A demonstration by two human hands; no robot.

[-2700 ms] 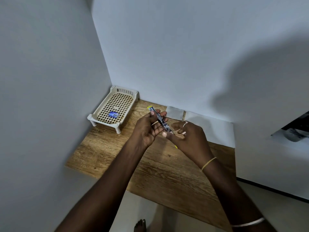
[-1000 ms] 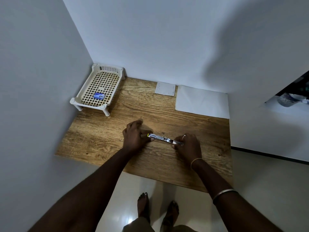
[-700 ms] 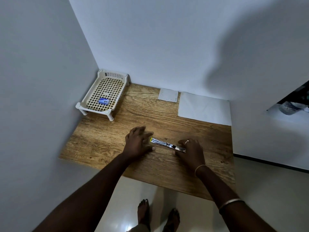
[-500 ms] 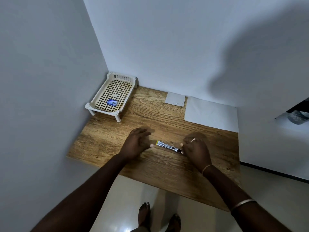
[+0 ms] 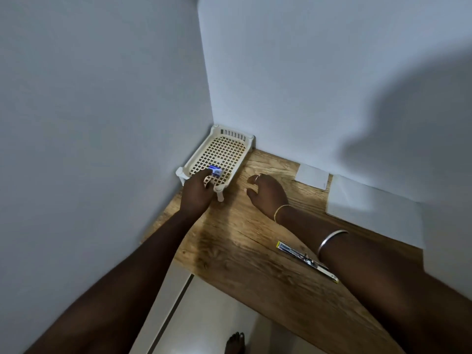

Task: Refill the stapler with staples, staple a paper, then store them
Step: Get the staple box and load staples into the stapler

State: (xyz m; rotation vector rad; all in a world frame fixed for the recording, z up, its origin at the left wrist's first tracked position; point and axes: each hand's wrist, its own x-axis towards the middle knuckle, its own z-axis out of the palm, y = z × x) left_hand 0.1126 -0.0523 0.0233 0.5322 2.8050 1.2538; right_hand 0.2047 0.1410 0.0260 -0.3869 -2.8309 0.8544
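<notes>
Wooden table (image 5: 255,251) sat in a wall corner. White paper sheet (image 5: 370,205) lay well right of the right hand (image 5: 265,192), smaller card (image 5: 311,177) nearer it. Cream basket (image 5: 229,149) stood under the left hand (image 5: 198,192), whose fingertips touched the blue staple box (image 5: 215,171); grip unclear. Right hand was loosely curled, empty. Stapler (image 5: 304,259) lay open behind it, beside the forearm.

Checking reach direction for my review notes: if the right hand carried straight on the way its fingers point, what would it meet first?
Probably the front corner leg of the white basket tray: the right hand hovers open, fingers curled toward it, over bare wooden desk. Depth is unclear.
</notes>
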